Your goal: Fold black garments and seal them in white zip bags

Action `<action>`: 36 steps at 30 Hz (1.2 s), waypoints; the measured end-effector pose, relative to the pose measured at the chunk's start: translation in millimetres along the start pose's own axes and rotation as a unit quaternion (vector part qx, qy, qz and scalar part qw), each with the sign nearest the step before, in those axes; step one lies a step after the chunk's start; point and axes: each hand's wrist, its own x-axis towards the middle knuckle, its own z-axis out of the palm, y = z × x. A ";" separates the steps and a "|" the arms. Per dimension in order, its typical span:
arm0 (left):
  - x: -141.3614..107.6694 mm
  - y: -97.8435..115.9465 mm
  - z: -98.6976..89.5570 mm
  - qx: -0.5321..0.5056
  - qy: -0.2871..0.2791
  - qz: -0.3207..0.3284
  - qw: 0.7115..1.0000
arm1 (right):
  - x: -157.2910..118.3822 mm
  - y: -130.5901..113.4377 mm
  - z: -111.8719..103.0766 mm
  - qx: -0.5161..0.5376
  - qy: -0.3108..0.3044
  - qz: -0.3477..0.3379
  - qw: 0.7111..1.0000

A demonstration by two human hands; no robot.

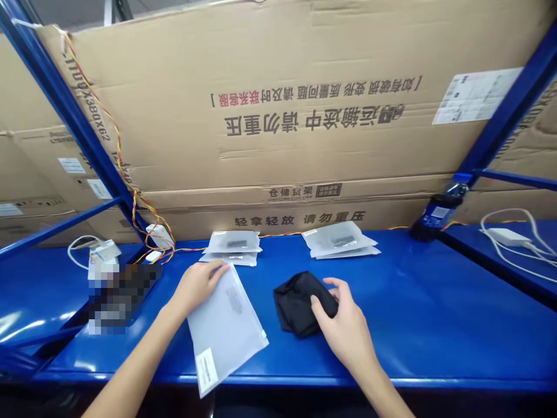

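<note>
A frosted zip bag (228, 334) with a white label at its lower corner lies on the blue shelf, its near corner jutting past the front edge. My left hand (201, 284) pinches the bag's far end between thumb and fingers. To the right rests a folded black cloth item (300, 305); its exact kind I cannot make out. My right hand (342, 319) has its thumb and fingers closed on the right side of that black cloth, which still touches the shelf.
Frosted bags with dark contents lie in a left pile (232, 242) and a right pile (342, 239) at the back. A dark bottle (437, 212) leans by the right post. White adapters (160, 237) and twisted wires stand left. Cardboard (278, 157) forms the back wall.
</note>
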 end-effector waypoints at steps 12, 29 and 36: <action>-54.9 115.7 45.0 -0.031 0.092 0.132 0.986 | -13.7 -2.5 -8.7 -0.227 -0.024 -0.341 0.912; -67.6 137.5 102.7 0.019 0.104 0.067 0.992 | 14.0 45.3 -80.4 -0.216 0.180 -0.173 0.944; -70.6 125.0 96.4 0.065 0.108 0.043 0.991 | 13.7 28.3 -45.4 -0.206 0.068 -0.211 0.953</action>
